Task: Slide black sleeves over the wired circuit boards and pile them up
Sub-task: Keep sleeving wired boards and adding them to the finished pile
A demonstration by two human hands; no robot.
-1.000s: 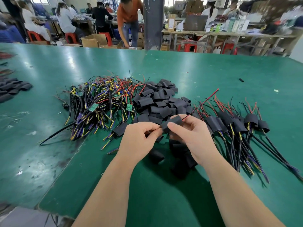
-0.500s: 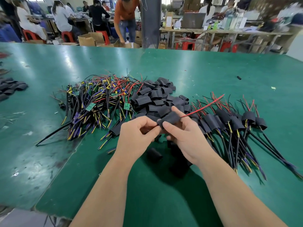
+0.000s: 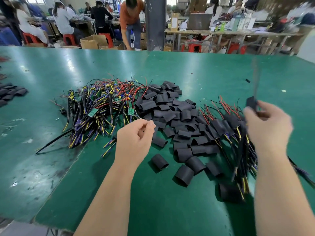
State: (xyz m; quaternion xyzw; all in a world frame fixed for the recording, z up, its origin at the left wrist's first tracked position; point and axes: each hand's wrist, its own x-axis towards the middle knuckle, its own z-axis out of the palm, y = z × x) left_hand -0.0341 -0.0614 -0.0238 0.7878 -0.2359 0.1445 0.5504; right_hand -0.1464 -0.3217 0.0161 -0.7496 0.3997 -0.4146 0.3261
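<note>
Our right hand pinches a blurred sleeved board near the sleeved-board pile; our left hand, loosely curled, holds nothing.

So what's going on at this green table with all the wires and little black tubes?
A person is fitting black sleeves over small wired circuit boards by hand. The right hand holds a sleeved board, blurred, above the finished pile on the right. The left hand is loosely curled and holds nothing, beside the loose sleeves in the middle. A tangle of bare boards lies on the left of the green table.
</note>
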